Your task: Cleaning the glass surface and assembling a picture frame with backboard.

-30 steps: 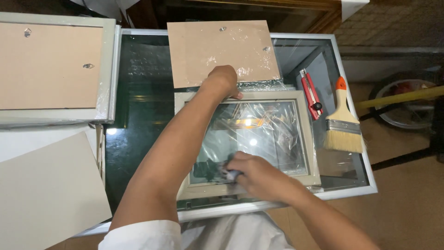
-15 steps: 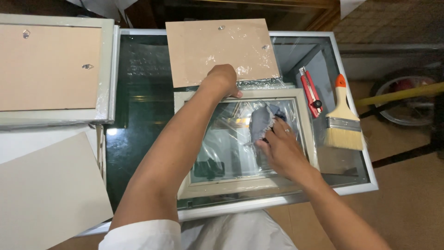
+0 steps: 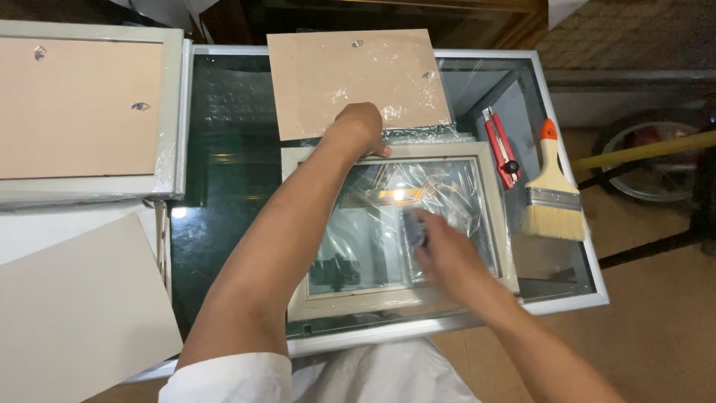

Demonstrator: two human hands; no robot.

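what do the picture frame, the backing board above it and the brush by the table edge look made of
Picture frame: pale painted wood or plastic, matt, with a reflective glass pane.
Backing board: brown fibreboard, it seems, flat and dull.
Paintbrush: pale bristles, shiny metal band, light wooden handle with an orange tip.

Left hand (image 3: 360,125) flat, palm down; right hand (image 3: 440,246) blurred, fingers curled.

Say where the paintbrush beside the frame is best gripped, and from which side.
Probably by the handle of the paintbrush, at the narrow waist between the orange tip and the metal ferrule, coming from above. It lies flat on the glass table, handle pointing away and bristles toward the person. The red utility knife lies close on its left, so the right flank is freer.
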